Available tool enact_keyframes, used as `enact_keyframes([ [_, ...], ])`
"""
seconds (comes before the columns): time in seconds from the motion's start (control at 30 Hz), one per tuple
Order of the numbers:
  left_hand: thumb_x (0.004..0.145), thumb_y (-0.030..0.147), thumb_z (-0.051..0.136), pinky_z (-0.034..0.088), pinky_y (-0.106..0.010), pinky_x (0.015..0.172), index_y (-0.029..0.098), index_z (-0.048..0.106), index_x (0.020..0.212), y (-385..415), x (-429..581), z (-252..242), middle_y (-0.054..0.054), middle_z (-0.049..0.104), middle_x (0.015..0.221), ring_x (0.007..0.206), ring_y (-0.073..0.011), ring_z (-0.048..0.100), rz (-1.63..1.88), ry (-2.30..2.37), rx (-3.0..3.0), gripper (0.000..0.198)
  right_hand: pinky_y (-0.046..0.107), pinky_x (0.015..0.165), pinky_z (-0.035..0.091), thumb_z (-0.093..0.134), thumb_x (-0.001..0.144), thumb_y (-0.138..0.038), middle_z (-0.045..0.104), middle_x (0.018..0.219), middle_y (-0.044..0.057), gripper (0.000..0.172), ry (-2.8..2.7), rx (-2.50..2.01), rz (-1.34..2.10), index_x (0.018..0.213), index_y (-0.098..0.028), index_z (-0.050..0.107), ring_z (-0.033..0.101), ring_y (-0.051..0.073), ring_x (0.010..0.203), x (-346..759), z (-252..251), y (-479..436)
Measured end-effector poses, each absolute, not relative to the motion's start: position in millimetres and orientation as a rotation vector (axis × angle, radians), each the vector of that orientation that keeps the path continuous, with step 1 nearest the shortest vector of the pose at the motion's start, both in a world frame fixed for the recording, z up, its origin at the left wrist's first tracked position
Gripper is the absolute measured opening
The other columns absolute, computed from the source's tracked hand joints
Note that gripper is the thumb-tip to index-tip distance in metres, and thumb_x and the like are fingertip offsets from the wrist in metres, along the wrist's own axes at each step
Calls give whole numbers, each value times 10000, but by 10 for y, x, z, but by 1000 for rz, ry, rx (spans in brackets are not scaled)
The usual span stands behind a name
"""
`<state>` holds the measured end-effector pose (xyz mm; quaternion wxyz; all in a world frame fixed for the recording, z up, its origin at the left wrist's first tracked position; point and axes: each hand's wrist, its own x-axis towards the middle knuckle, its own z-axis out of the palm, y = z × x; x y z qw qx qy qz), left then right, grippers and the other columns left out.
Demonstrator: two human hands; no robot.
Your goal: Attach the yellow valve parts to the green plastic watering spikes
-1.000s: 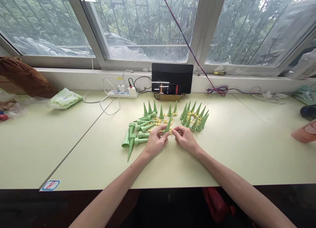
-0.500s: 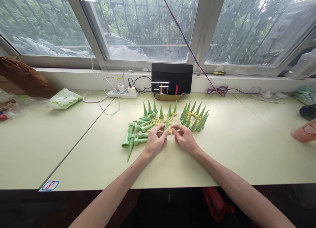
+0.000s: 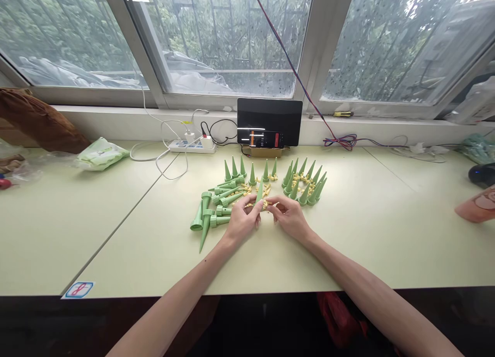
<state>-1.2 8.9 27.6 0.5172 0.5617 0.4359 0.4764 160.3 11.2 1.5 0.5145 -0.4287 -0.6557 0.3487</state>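
My left hand (image 3: pixel 244 219) is closed around a green plastic watering spike (image 3: pixel 260 189), whose tip points up. Right beside it, my right hand (image 3: pixel 288 218) pinches a small yellow valve piece (image 3: pixel 265 205) at the lower part of the spike; the fingers partly hide where the two meet. To the left lie several green spikes (image 3: pixel 206 220) on their sides. Behind my hands, more spikes (image 3: pixel 252 175) stand upright among loose yellow pieces (image 3: pixel 267 190). On the right, upright spikes (image 3: pixel 304 194) surround another cluster of yellow pieces (image 3: pixel 302 181).
A tablet (image 3: pixel 269 121) with a phone (image 3: pixel 266 139) before it stands at the back of the table (image 3: pixel 154 243). A power strip (image 3: pixel 192 147) with cables and a green-white packet (image 3: pixel 102 154) are at left. A pinkish cup (image 3: pixel 477 207) lies at far right.
The held spike and the fingers of both hands have shifted slightly to the left. The other spikes have not moved.
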Motion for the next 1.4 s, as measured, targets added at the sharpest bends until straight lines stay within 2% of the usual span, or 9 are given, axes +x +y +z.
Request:
enact_keyframes([
  [0.13, 829, 449, 683, 440, -218, 399, 143, 638, 979, 100, -16, 239, -20, 619, 753, 475, -90, 519, 1137, 1036, 1364, 343, 259, 463, 444, 645, 872, -316, 682, 779, 23, 144, -1570, -1036, 820, 879, -183, 699, 523, 103, 465, 1597, 20, 109],
  [0.23, 819, 437, 696, 445, -220, 398, 150, 629, 1010, 105, -25, 208, -11, 615, 747, 466, -92, 526, 1126, 1039, 1371, 351, 253, 465, 425, 637, 876, -320, 647, 697, 5, 160, -1578, -1047, 819, 843, -180, 706, 504, 105, 468, 1592, 51, 95],
  [0.43, 812, 426, 708, 466, -222, 416, 165, 631, 1072, 96, -38, 194, -21, 641, 782, 489, -100, 549, 1109, 1022, 1381, 377, 249, 466, 415, 615, 890, -340, 641, 692, 8, 198, -1576, -1056, 846, 791, -181, 678, 511, 111, 480, 1594, 90, 77],
  [0.6, 798, 422, 720, 455, -221, 405, 172, 644, 1082, 98, -34, 199, -15, 635, 729, 486, -111, 555, 1093, 997, 1387, 385, 246, 469, 405, 588, 912, -362, 594, 639, -2, 248, -1591, -1082, 848, 749, -183, 643, 510, 116, 487, 1611, 84, 75],
  [0.77, 787, 411, 726, 445, -222, 406, 165, 629, 1105, 104, -43, 187, 31, 558, 556, 437, -113, 516, 1061, 1021, 1383, 413, 245, 466, 392, 573, 923, -404, 561, 592, -9, 295, -1608, -1105, 845, 747, -177, 639, 493, 117, 478, 1623, 91, 65],
  [0.97, 800, 408, 711, 427, -211, 422, 169, 639, 1076, 88, -48, 202, 31, 554, 565, 440, -104, 508, 1029, 1041, 1442, 372, 247, 452, 378, 554, 933, -450, 522, 539, -22, 349, -1614, -1113, 866, 727, -176, 620, 463, 115, 452, 1610, 112, 60],
  [1.17, 846, 406, 663, 403, -203, 427, 201, 645, 1051, 68, -34, 218, 17, 594, 637, 456, -96, 504, 1033, 1048, 1499, 291, 257, 461, 404, 556, 933, -456, 561, 572, -6, 326, -1610, -1124, 822, 777, -181, 637, 496, 131, 478, 1595, 107, 72],
  [1.3, 842, 421, 666, 406, -213, 427, 195, 649, 1013, 73, -32, 214, 6, 615, 671, 459, -102, 517, 1063, 1073, 1499, 284, 269, 509, 462, 578, 921, -425, 654, 726, 32, 254, -1620, -1122, 766, 944, -182, 647, 583, 153, 560, 1593, 101, 71],
  [1.4, 845, 426, 665, 406, -212, 426, 197, 646, 1007, 76, -35, 206, 15, 595, 643, 459, -103, 513, 1079, 1096, 1492, 281, 268, 500, 478, 597, 908, -395, 667, 838, 49, 273, -1626, -1129, 760, 1072, -178, 627, 575, 132, 536, 1593, 100, 66],
])
